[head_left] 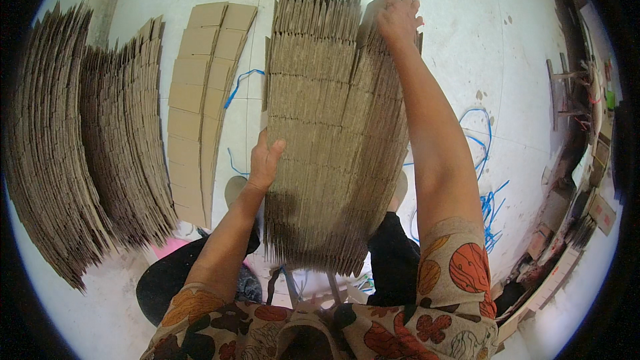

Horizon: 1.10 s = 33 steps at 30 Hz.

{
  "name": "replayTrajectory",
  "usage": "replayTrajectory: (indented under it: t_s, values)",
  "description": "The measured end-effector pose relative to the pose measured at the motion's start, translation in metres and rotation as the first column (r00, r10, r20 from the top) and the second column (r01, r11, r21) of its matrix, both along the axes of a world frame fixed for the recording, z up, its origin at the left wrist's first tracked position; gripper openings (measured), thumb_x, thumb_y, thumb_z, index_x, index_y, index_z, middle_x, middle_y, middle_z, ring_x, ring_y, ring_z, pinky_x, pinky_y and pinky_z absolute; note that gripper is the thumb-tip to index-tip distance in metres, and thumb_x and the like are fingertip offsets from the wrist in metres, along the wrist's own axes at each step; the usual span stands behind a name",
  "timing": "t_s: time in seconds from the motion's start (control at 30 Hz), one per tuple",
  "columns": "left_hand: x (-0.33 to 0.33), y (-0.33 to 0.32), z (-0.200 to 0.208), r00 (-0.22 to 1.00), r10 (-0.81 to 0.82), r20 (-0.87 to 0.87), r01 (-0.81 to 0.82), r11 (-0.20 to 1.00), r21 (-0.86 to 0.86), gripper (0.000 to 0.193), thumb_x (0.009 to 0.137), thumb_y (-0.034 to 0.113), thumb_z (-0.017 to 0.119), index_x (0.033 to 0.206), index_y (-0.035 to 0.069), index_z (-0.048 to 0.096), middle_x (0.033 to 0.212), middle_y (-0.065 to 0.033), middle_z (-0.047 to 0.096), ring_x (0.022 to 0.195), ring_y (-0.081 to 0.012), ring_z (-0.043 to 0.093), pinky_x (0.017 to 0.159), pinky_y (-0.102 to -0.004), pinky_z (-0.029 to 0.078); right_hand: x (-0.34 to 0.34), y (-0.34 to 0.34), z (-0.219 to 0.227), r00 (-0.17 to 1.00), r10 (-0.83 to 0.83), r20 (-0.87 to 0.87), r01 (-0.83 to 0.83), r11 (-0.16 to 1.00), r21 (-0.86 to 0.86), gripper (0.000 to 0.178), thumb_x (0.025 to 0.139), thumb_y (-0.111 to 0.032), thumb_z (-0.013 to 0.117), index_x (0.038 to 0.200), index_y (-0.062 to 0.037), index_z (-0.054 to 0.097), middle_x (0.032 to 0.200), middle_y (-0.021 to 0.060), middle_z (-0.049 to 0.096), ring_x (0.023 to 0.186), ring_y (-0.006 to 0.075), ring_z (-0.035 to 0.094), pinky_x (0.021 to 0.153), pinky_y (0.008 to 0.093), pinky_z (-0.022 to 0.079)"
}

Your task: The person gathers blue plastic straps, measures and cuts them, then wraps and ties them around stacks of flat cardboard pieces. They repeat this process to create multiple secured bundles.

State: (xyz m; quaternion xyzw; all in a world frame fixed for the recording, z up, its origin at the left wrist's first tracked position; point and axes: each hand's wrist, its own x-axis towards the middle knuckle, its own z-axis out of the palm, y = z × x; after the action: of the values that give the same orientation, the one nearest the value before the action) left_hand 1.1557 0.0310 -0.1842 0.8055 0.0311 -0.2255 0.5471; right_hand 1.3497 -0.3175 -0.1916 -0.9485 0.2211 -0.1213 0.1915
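Hands (267, 160) (399, 17) grip an upright cardboard stack (330, 127).

Person, head view. Both forearms bare from above the elbow down; no watch, bracelet, ring or glove visible on left hand (265, 160) or right hand (398, 17).

Top: short-sleeved, patterned fabric. Ground colour beige/cream. Print: large rounded shapes in orange-red, mustard-yellow leaf forms, dark brown to black blotches, a few outlined leaf or flower motifs. Right sleeve (457, 270) ends above the elbow; shows one big orange-red disc with fine lines and a yellow leaf beside it. Left sleeve (193, 300) shows an orange-yellow patch edged in dark brown.

Lower body: dark, near-black trousers (393, 260), plain, no pattern discernible.
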Motion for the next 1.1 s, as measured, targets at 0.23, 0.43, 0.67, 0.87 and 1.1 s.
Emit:
replayTrajectory:
  t_s: [0.23,0.43,0.67,0.87,1.1]
  values:
    - [0.0,0.002,0.0,0.997,-0.018,0.071,0.016,0.999,0.031,0.066,0.086,0.046,0.05,0.125,-0.007,0.04,0.103,-0.0222,0.06,0.094,-0.0301,0.059,0.083,-0.0358,0.044,0.004,0.035,0.035,0.985,-0.036,-0.166,0.03,0.999,-0.039,0.055,0.079,-0.051,0.056,0.103,-0.0032,0.066,0.143,0.0269,0.02,0.134,0.0446,0.008,0.099,0.0677,0.01]
    - [0.002,0.001,0.002,0.999,-0.037,0.026,0.037,0.999,0.021,0.064,0.087,0.043,0.05,0.126,-0.007,0.039,0.103,-0.0219,0.059,0.095,-0.0289,0.058,0.083,-0.0353,0.044,0.007,0.025,0.011,0.999,-0.025,-0.041,0.021,0.996,-0.09,0.048,0.079,-0.047,0.056,0.108,-0.0089,0.064,0.145,0.0247,0.019,0.135,0.0447,0.008,0.099,0.0698,0.006]
    - [0.0,0.009,-0.001,0.998,-0.017,-0.066,0.02,0.998,0.054,0.065,0.087,0.041,0.051,0.126,-0.008,0.037,0.101,-0.021,0.06,0.094,-0.027,0.059,0.083,-0.0347,0.045,0.015,0.043,0.012,0.967,0.11,-0.23,-0.167,0.955,-0.245,0.042,0.083,-0.043,0.053,0.108,-0.0114,0.065,0.146,0.02,0.023,0.137,0.0365,0.012,0.101,0.0692,0.001]
    - [0.002,0.004,0.003,0.999,-0.032,-0.027,0.033,0.999,0.041,0.064,0.087,0.04,0.051,0.126,-0.009,0.037,0.101,-0.0217,0.06,0.094,-0.0283,0.059,0.082,-0.0351,0.045,0.015,0.06,0.027,0.986,0.059,-0.155,-0.075,0.992,-0.105,0.05,0.087,-0.048,0.05,0.095,-0.0025,0.069,0.146,0.0156,0.024,0.137,0.0341,0.013,0.105,0.0639,0.001]
    - [0.003,0.001,0.002,0.999,-0.029,0.021,0.028,0.999,0.017,0.064,0.086,0.041,0.051,0.124,-0.008,0.038,0.1,-0.0233,0.06,0.093,-0.0313,0.06,0.081,-0.0365,0.045,0.019,0.052,-0.002,0.988,0.129,0.08,-0.104,0.96,-0.26,0.048,0.086,-0.021,0.052,0.132,-0.0162,0.042,0.145,0.0162,0.026,0.136,0.0324,0.02,0.104,0.0655,0.006]
